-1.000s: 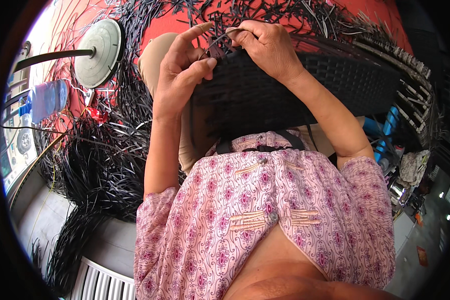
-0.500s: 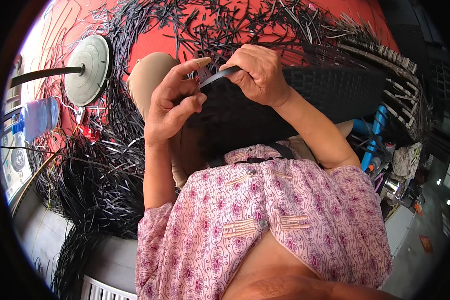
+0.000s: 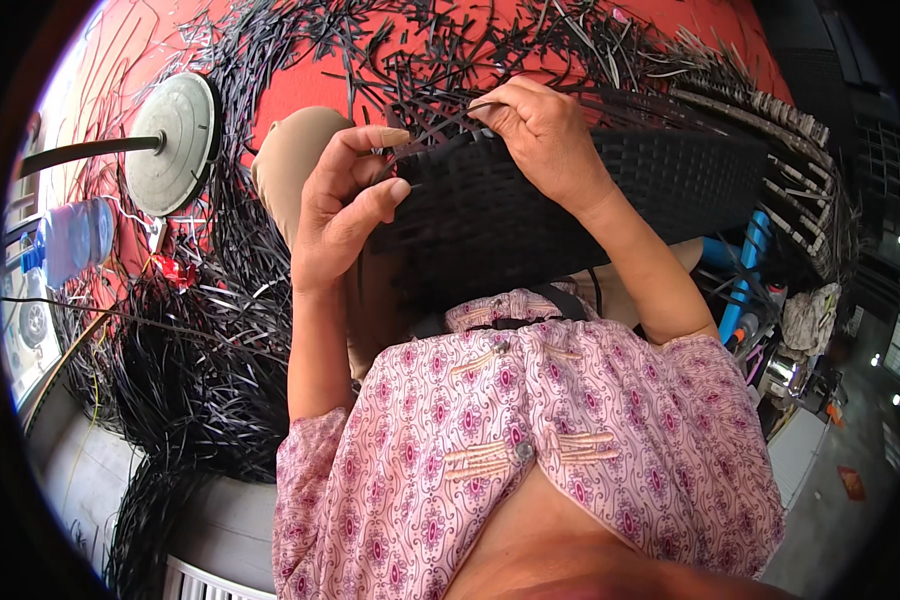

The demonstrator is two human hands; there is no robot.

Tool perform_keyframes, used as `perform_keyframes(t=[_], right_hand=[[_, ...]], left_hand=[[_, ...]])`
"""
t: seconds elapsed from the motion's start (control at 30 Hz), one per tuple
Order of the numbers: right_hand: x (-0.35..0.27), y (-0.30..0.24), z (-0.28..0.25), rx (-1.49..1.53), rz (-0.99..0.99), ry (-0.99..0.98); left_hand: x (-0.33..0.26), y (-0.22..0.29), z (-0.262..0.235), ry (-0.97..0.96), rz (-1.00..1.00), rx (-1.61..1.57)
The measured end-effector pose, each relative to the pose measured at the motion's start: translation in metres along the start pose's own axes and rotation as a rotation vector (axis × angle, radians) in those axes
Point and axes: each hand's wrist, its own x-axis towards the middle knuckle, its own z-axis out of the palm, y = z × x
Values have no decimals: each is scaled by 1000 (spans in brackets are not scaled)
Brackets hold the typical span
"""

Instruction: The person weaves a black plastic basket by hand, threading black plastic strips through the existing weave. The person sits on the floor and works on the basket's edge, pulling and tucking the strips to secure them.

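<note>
Across my lap lies a black woven piece (image 3: 650, 190), with loose strip ends standing along its far edge. My right hand (image 3: 555, 145) is closed above that far edge, its thumb and forefinger pinching a thin black plastic strip (image 3: 486, 105). At the left end of the weave is my left hand (image 3: 340, 205); thumb and forefinger are held apart, the other fingers curl in, and tan covering shows on the fingertips. No strip is plainly gripped there. Where the pinched strip enters the weave is hard to make out.
Loose black strips (image 3: 200, 360) heap on the left and spread over the red floor (image 3: 305, 85). A round grey base with a pole (image 3: 175, 145) and a clear blue bottle (image 3: 75, 240) stand left. Blue pipes (image 3: 745, 270) and bundled strips (image 3: 800, 140) lie right.
My right hand has moved right and slightly away from me, apart from my left hand. The strip that bridged both hands no longer spans them. My left hand has barely moved.
</note>
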Motion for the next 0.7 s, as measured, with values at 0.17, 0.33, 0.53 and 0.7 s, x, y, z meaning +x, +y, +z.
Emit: perform_keyframes(t=[0.17,0.33,0.53,0.7], right_hand=[[-7,-6,-2,-234,-161,103],[-10,-4,6,-201,-106,154],[-9,2,8,-211,20,107],[-12,-1,2,-233,26,53]], left_hand=[[2,3,4,53,-44,-53],[-2,19,2,71,15,408],[-1,59,47,234,572,1055],[25,33,68,86,449,1333]])
